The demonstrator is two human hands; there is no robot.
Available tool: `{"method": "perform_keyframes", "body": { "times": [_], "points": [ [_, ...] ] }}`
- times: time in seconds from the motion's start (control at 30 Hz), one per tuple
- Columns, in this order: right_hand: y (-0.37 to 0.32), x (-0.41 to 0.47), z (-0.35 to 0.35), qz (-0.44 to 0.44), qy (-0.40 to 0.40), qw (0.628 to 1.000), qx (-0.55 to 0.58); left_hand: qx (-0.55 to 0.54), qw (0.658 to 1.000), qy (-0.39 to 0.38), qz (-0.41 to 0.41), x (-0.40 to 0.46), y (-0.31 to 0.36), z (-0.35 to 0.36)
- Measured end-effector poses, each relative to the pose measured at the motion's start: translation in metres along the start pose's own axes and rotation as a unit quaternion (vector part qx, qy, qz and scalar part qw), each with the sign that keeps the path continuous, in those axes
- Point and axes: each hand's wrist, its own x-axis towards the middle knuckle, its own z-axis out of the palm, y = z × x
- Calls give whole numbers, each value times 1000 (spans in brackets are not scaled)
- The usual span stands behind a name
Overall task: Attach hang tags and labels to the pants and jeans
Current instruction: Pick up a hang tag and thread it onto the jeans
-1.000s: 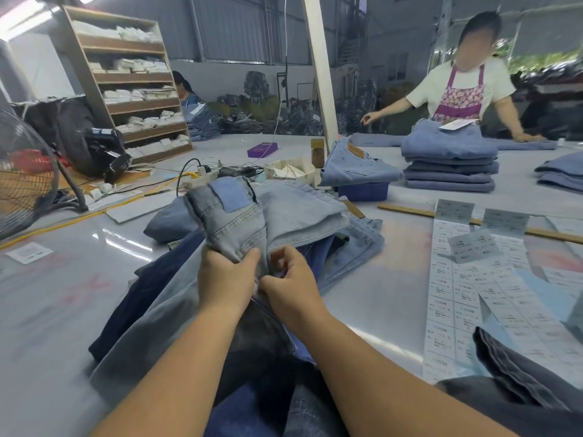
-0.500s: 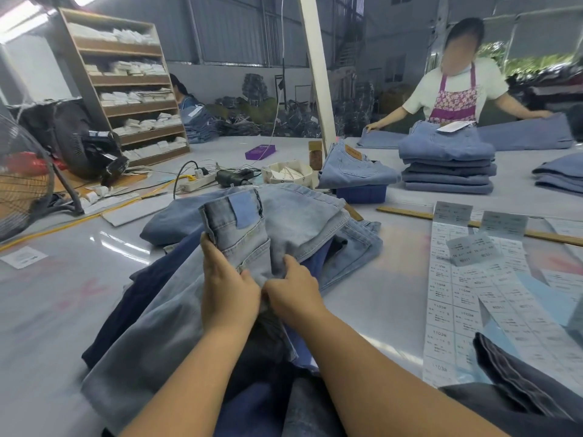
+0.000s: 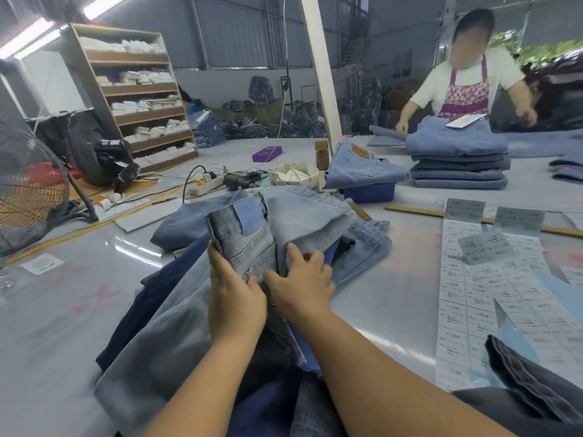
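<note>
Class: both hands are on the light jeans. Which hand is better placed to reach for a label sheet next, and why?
Probably the right hand: the label sheets lie on its side of the table, while the left hand grips the light jeans at the waistband and can hold them.

Bare table (image 3: pixel 72 310) lies open left of the jeans pile (image 3: pixel 195 316); label sheets (image 3: pixel 492 298) crowd the right, seemingly flat.

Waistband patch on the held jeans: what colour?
Plain medium blue patch on light-wash jeans, clearest in the head view.
</note>
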Motion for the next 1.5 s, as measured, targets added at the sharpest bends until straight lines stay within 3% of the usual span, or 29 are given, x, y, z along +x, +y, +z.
{"method": "perform_keyframes", "body": {
  "times": [0.07,0.13,0.23,0.43,0.57,0.7,0.87,1.0,1.1,1.17,1.23,1.3,1.4,1.5],
  "points": [
    [-3,-1,-1,-66,20,997,19,-17,1000,-8,-8,1,-2,-1],
    [-11,-4,-2,-142,-2,985,96,-49,998,-15,-20,1,-3,-2],
    [-23,-12,3,-208,-34,971,111,-107,994,-20,-30,-2,1,-9],
    [-19,-14,1,-172,-72,977,101,-58,996,-54,-32,-8,-11,-8],
    [-28,1,-8,-90,-108,986,92,-45,996,-69,-32,-8,-18,-5],
    [-40,15,-8,-67,-65,992,86,-66,996,-59,-10,-7,-21,-4],
    [-55,-8,-21,-181,-6,980,78,-221,973,23,-64,5,-2,-20],
    [-85,-44,-39,-283,19,956,72,-204,958,185,-75,30,32,-63],
    [-101,-77,-52,-359,71,930,12,-210,951,222,-39,41,48,-101],
    [-107,-98,-61,-371,69,925,46,-250,959,130,2,36,54,-119],
    [-107,-115,-69,-348,48,932,90,-383,922,-53,16,19,62,-126],
    [-97,-128,-75,-354,65,931,56,-428,888,-165,37,1,69,-128],
    [-76,-141,-93,-407,118,900,-107,-374,886,-253,107,-19,73,-138],
    [-63,-151,-123,-483,162,840,-187,-188,920,-267,217,-37,88,-142]
  ]
}}
